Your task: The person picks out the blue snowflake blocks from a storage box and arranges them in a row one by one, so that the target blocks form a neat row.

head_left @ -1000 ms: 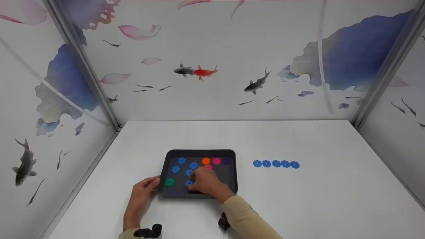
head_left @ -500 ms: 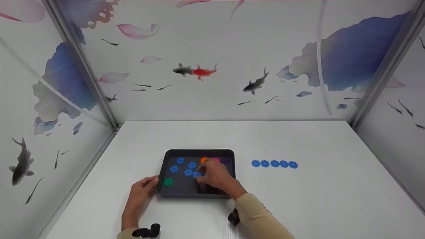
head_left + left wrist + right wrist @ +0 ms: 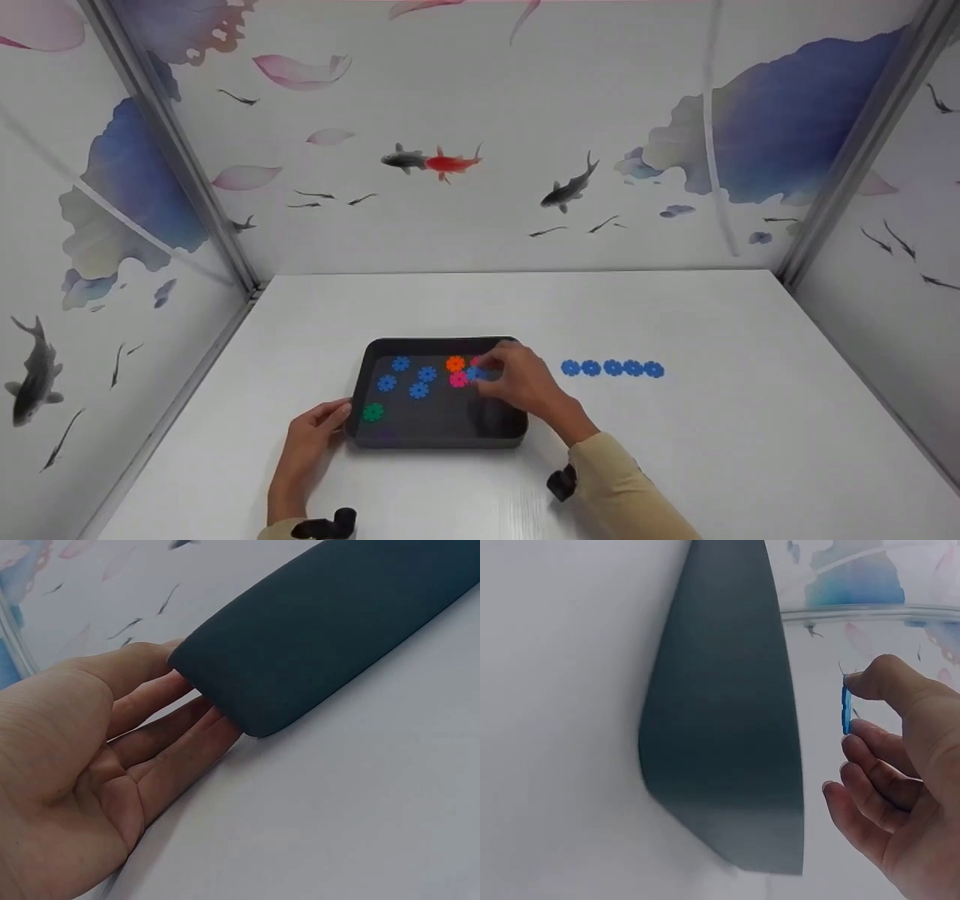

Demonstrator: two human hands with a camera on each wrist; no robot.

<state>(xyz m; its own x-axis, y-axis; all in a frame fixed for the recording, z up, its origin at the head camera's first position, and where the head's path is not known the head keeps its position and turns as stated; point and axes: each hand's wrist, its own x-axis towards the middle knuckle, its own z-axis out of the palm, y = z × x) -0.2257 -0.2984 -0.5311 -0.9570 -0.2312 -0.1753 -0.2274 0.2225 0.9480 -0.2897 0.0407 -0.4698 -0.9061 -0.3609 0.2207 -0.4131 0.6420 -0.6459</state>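
Observation:
My right hand (image 3: 525, 379) pinches a blue notched plastic disc (image 3: 474, 373) between thumb and fingers, above the right part of the black tray (image 3: 435, 442). In the right wrist view the blue disc (image 3: 847, 709) appears edge-on, upright between the fingertips. My left hand (image 3: 311, 442) touches the tray's left end with nearly straight fingers; in the left wrist view the tray wall (image 3: 300, 645) hides some fingertips. Inside the tray lie several blue discs (image 3: 418, 390), a green disc (image 3: 373, 412), an orange disc (image 3: 455, 364) and a pink disc (image 3: 458, 379). Another pink one is partly hidden behind my right hand.
A row of several blue discs (image 3: 613, 367) lies on the white table (image 3: 720, 420), to the right of the tray. Printed white walls (image 3: 480, 232) enclose the table at the back and both sides.
My right hand, pinching the blue disc, has moved from the tray's lower middle up and right to its right side. The left hand stays at the tray's left end.

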